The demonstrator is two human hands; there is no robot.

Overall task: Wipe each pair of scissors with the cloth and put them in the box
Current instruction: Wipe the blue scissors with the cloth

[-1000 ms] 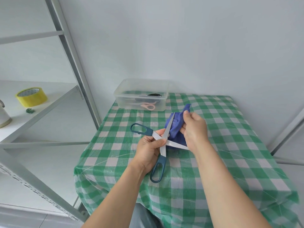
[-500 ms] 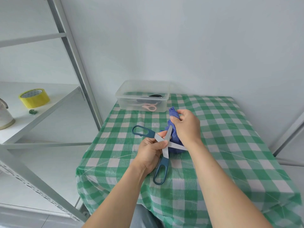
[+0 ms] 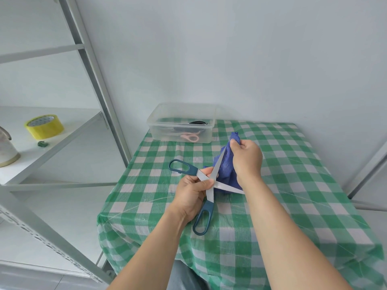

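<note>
The clear box (image 3: pixel 182 122) at the back of the surface (image 3: pixel 293 174) already holds a pink pair (image 3: pixel 189 137) and, it seems, a dark pair (image 3: pixel 198 122), so part of the job looks done. The left hand (image 3: pixel 191 193) pinches the blue-handled scissors (image 3: pixel 209 193), blades spread, at the pivot above the surface. The blue cloth (image 3: pixel 227 166) is pinched round the upper blade, near its tip, by the fingers (image 3: pixel 235 144) of the right hand (image 3: pixel 247 162). This pair is yet to be finished and boxed.

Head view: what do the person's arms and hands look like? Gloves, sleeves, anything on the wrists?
No gloves on the left hand or the right hand. The left forearm and the right forearm are bare down to the frame edge, no sleeve in view. No watch, band or marking shows on either wrist, and no ring on the visible fingers.
</note>
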